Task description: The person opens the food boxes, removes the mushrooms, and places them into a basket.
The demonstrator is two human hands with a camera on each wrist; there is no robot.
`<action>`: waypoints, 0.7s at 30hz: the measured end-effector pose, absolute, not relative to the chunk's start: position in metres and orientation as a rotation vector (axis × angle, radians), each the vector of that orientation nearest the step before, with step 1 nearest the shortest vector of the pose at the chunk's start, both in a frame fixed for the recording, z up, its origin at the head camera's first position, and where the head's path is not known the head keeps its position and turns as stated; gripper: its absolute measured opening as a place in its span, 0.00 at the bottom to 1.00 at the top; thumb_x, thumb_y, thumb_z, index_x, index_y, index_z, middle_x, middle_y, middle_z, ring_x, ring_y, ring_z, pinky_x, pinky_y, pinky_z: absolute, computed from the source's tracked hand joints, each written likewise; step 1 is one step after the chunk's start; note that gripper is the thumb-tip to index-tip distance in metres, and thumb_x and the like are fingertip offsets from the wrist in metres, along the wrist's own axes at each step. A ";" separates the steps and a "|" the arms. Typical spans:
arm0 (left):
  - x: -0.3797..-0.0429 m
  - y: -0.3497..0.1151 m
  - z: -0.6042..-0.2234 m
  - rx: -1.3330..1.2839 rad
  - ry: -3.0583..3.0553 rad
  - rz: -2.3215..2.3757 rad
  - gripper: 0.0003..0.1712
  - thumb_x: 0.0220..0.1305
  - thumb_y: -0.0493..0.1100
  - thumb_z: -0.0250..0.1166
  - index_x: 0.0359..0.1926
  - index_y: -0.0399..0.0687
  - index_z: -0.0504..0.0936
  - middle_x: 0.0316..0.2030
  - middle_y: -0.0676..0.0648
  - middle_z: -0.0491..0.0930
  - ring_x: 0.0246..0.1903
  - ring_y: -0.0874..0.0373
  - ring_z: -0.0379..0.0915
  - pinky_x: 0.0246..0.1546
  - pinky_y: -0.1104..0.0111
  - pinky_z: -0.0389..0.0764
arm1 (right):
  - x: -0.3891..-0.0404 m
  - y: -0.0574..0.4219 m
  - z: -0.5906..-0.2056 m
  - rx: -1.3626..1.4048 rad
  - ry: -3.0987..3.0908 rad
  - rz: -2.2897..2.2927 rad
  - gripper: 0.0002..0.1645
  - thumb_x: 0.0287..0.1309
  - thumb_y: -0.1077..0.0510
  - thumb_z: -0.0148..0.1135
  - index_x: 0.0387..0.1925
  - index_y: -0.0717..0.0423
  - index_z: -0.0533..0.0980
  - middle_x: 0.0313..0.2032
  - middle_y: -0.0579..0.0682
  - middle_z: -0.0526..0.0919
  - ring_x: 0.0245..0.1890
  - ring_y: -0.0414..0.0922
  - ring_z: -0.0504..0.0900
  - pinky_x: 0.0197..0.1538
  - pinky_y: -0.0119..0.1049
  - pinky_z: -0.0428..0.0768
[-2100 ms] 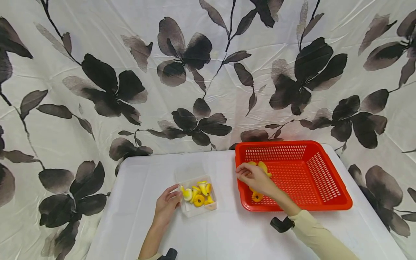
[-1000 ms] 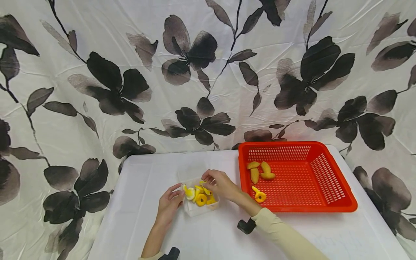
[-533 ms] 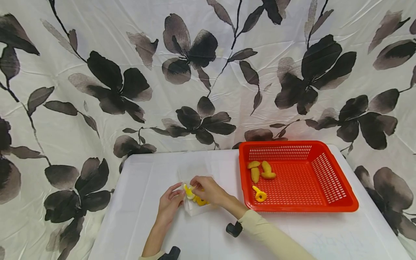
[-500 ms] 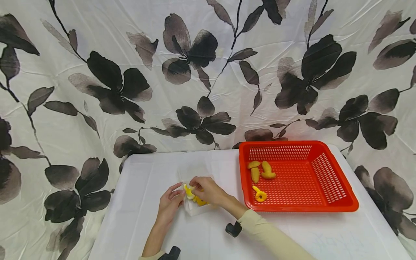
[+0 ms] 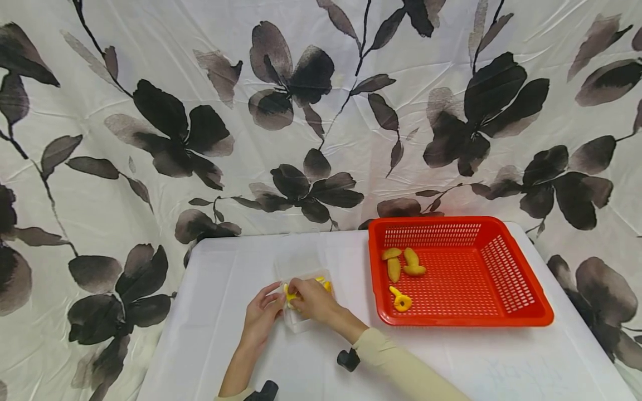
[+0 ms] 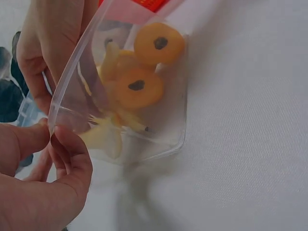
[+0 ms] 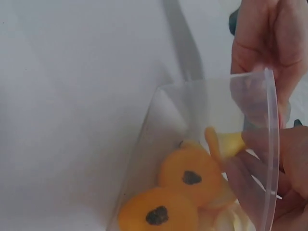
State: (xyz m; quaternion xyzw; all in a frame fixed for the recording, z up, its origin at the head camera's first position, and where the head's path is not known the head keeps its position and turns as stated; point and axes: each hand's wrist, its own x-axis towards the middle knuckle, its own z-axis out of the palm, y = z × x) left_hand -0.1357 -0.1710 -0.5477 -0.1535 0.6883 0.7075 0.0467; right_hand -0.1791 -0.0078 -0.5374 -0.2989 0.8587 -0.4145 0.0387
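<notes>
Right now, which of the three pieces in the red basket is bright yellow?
The front piece, with a dark-spotted round end; the left piece and right piece behind it are duller, brownish.

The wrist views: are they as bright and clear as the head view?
Head view: bright, basket crisp. Left wrist: dimmer, mushrooms hazy through the cloudy box. Right wrist: also dim, a soft shadow crossing the tablecloth.

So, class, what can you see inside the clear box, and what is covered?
The box holds yellow pieces and at least two round orange pieces with dark centres. The right hand covers part of the inside, so the full count cannot be told.
</notes>
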 end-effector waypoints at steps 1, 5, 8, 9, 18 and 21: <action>-0.136 -0.171 -0.548 -0.468 2.093 2.162 0.27 0.71 0.36 0.66 0.68 0.38 0.74 0.43 0.48 0.79 0.35 0.65 0.75 0.35 0.76 0.78 | -0.179 -0.009 -0.538 -0.899 2.658 -1.263 0.07 0.60 0.69 0.69 0.40 0.64 0.80 0.35 0.55 0.86 0.31 0.43 0.79 0.37 0.26 0.76; -0.135 -0.174 -0.549 -0.479 2.062 2.173 0.28 0.71 0.37 0.66 0.69 0.40 0.73 0.44 0.49 0.79 0.36 0.65 0.74 0.36 0.77 0.78 | -0.179 -0.015 -0.539 -0.836 2.733 -1.247 0.08 0.61 0.64 0.72 0.36 0.60 0.79 0.30 0.51 0.84 0.27 0.37 0.75 0.33 0.25 0.73; -0.135 -0.176 -0.549 -0.479 2.045 2.179 0.28 0.71 0.37 0.66 0.70 0.40 0.72 0.44 0.49 0.79 0.37 0.64 0.74 0.36 0.77 0.78 | -0.180 -0.017 -0.540 -0.792 2.750 -1.269 0.09 0.62 0.63 0.72 0.34 0.59 0.78 0.29 0.50 0.83 0.26 0.36 0.73 0.31 0.24 0.72; -0.135 -0.176 -0.549 -0.476 2.035 2.183 0.28 0.71 0.37 0.66 0.70 0.39 0.72 0.44 0.49 0.78 0.38 0.64 0.74 0.36 0.77 0.78 | -0.180 -0.018 -0.541 -0.784 2.749 -1.282 0.08 0.62 0.63 0.72 0.35 0.59 0.78 0.29 0.50 0.83 0.26 0.35 0.73 0.31 0.24 0.72; -0.135 -0.176 -0.547 -0.439 1.965 2.213 0.30 0.72 0.35 0.64 0.72 0.38 0.69 0.45 0.50 0.76 0.37 0.64 0.73 0.37 0.77 0.78 | -0.178 -0.017 -0.544 -0.766 2.752 -1.347 0.09 0.60 0.66 0.72 0.38 0.59 0.77 0.32 0.51 0.85 0.31 0.38 0.79 0.36 0.25 0.76; -0.136 -0.176 -0.547 -0.440 1.964 2.216 0.29 0.72 0.35 0.64 0.72 0.37 0.70 0.44 0.51 0.76 0.36 0.65 0.73 0.37 0.76 0.78 | -0.178 -0.012 -0.543 -0.737 2.745 -1.364 0.12 0.59 0.66 0.72 0.41 0.58 0.76 0.34 0.52 0.87 0.35 0.41 0.84 0.40 0.30 0.81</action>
